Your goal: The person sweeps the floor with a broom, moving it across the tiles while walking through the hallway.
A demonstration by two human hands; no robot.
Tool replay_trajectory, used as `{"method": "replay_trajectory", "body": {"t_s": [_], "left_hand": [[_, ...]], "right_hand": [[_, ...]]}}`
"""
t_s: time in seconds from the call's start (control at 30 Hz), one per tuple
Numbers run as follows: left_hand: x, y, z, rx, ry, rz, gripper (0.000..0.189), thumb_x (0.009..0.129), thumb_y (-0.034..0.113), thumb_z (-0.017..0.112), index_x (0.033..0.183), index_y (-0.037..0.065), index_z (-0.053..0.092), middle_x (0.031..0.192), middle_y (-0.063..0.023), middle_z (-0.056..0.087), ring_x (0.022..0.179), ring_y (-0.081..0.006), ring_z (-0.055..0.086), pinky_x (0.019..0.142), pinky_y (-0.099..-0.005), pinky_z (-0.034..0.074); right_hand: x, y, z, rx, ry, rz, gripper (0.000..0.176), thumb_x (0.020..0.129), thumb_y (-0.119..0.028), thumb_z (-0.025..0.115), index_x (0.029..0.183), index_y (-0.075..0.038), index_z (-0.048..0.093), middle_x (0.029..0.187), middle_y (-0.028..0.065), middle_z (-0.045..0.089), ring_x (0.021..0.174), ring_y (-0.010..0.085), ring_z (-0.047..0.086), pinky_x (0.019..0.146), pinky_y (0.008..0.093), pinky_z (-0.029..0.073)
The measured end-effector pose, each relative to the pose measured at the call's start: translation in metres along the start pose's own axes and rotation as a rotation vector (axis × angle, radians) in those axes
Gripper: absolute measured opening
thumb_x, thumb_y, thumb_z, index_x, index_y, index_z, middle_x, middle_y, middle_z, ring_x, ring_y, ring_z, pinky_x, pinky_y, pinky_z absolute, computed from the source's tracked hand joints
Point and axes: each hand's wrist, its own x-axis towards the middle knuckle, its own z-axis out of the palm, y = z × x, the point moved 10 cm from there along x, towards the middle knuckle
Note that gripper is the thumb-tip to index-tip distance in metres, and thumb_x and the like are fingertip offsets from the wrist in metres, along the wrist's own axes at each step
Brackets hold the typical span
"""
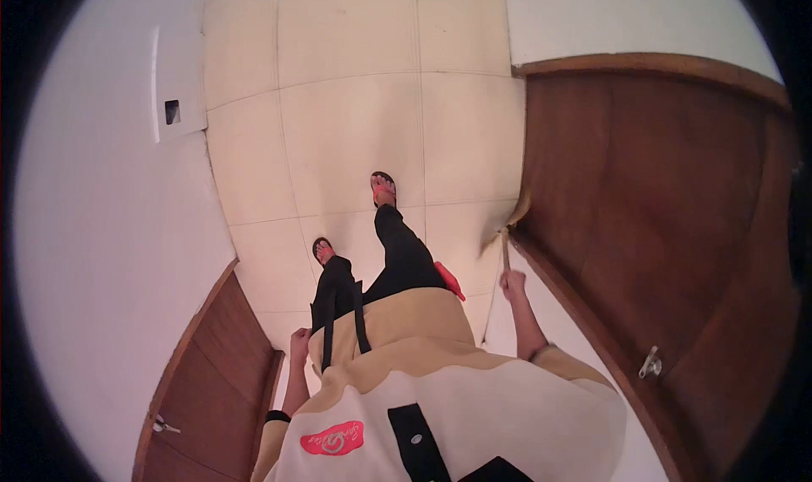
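My right hand (512, 284) is closed around the pale handle of a broom (506, 247). The broom points forward, and its tan, slightly blurred bristles spread close to the floor beside the foot of the brown door on the right. By my left hip, my left hand (300, 344) hangs with its fingers curled in, and nothing shows sticking out of it. Two dark straps hang down the front of my tan and white top, near that hand. Something red (450, 281) shows at my right hip.
Pale tiles (347, 144) cover the floor ahead. On the right is a brown wooden door (643, 203) with a metal handle (650, 364). Another brown door (216, 368) stands at lower left. A white wall (101, 186) runs along the left. My sandalled feet (383, 186) are mid-stride.
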Motion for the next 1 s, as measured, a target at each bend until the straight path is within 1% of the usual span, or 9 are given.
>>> {"method": "replay_trajectory", "body": {"t_s": [0.07, 0.1, 0.2, 0.3, 0.37, 0.57, 0.7, 0.83, 1.0], "left_hand": [[-0.039, 0.038, -0.008, 0.011, 0.077, -0.167, 0.018, 0.078, 0.021, 0.049, 0.076, 0.004, 0.056, 0.064, -0.0030, 0.055, 0.057, -0.0085, 0.051, 0.046, -0.0252, 0.043], [-0.040, 0.030, -0.011, -0.012, 0.089, -0.181, 0.018, 0.078, 0.021, 0.049, 0.077, 0.004, 0.055, 0.064, -0.0029, 0.055, 0.056, -0.0090, 0.051, 0.046, -0.0252, 0.043], [-0.042, 0.015, -0.024, -0.063, 0.108, -0.196, 0.017, 0.079, 0.022, 0.046, 0.078, 0.006, 0.053, 0.063, -0.0028, 0.055, 0.054, -0.0107, 0.052, 0.045, -0.0245, 0.042], [-0.053, 0.034, -0.020, -0.035, 0.101, -0.204, 0.018, 0.079, 0.022, 0.046, 0.077, 0.006, 0.053, 0.063, -0.0031, 0.055, 0.052, -0.0102, 0.052, 0.044, -0.0237, 0.041], [-0.049, 0.026, -0.020, -0.103, 0.112, -0.187, 0.018, 0.080, 0.022, 0.046, 0.077, 0.006, 0.053, 0.062, -0.0034, 0.055, 0.053, -0.0102, 0.052, 0.043, -0.0233, 0.041], [-0.057, -0.031, 0.010, -0.258, 0.095, -0.274, 0.018, 0.078, 0.021, 0.048, 0.078, 0.004, 0.053, 0.063, -0.0047, 0.055, 0.055, -0.0112, 0.053, 0.041, -0.0235, 0.041], [-0.061, -0.047, 0.056, -0.280, 0.084, -0.244, 0.019, 0.077, 0.020, 0.049, 0.080, 0.003, 0.055, 0.068, -0.0056, 0.056, 0.057, -0.0112, 0.053, 0.044, -0.0264, 0.045], [-0.062, -0.047, 0.081, -0.406, 0.090, -0.269, 0.019, 0.077, 0.022, 0.049, 0.078, 0.004, 0.055, 0.066, -0.0054, 0.057, 0.056, -0.0116, 0.054, 0.045, -0.0258, 0.045], [-0.066, -0.074, 0.093, -0.561, 0.133, -0.295, 0.018, 0.078, 0.023, 0.047, 0.079, 0.006, 0.053, 0.065, -0.0048, 0.057, 0.055, -0.0121, 0.055, 0.045, -0.0244, 0.044]], "right_hand": [[0.079, -0.025, 0.078, 0.177, -0.144, -0.060, 0.026, 0.074, -0.004, 0.047, 0.053, -0.012, 0.035, 0.044, -0.0005, 0.034, 0.034, 0.0106, 0.031, 0.031, 0.0251, 0.021], [0.040, -0.091, 0.142, 0.229, -0.140, 0.027, 0.022, 0.070, 0.000, 0.042, 0.050, -0.009, 0.034, 0.043, -0.0007, 0.029, 0.035, 0.0110, 0.027, 0.032, 0.0235, 0.019], [0.038, -0.229, 0.293, 0.335, -0.533, -0.146, 0.016, 0.073, -0.003, 0.044, 0.057, -0.006, 0.041, 0.048, 0.0008, 0.037, 0.037, 0.0079, 0.029, 0.032, 0.0215, 0.021], [0.029, -0.343, 0.349, 0.170, -0.630, -0.290, 0.005, 0.077, -0.008, 0.046, 0.076, -0.003, 0.047, 0.057, 0.0007, 0.043, 0.036, 0.0052, 0.030, 0.030, 0.0185, 0.022], [-0.024, -0.388, 0.348, 0.067, -0.699, -0.455, 0.012, 0.080, -0.010, 0.046, 0.089, -0.003, 0.049, 0.059, -0.0014, 0.043, 0.036, 0.0031, 0.030, 0.030, 0.0164, 0.024], [-0.133, -0.289, 0.206, -0.283, -0.309, -0.536, 0.013, 0.078, -0.008, 0.046, 0.089, -0.002, 0.050, 0.051, -0.0028, 0.036, 0.034, 0.0055, 0.034, 0.029, 0.0211, 0.027], [-0.159, -0.178, 0.178, -0.257, -0.282, -0.123, 0.005, 0.076, -0.001, 0.044, 0.075, -0.005, 0.044, 0.055, -0.0028, 0.037, 0.039, 0.0029, 0.031, 0.031, 0.0167, 0.023], [-0.058, -0.124, 0.266, -0.003, -0.579, 0.137, 0.011, 0.070, -0.001, 0.040, 0.060, -0.003, 0.039, 0.051, 0.0006, 0.034, 0.039, 0.0096, 0.029, 0.035, 0.0215, 0.020], [-0.039, -0.253, 0.475, 0.167, -0.835, -0.178, 0.005, 0.071, -0.001, 0.040, 0.067, -0.001, 0.043, 0.055, 0.0033, 0.038, 0.041, 0.0072, 0.030, 0.033, 0.0188, 0.022]]}}
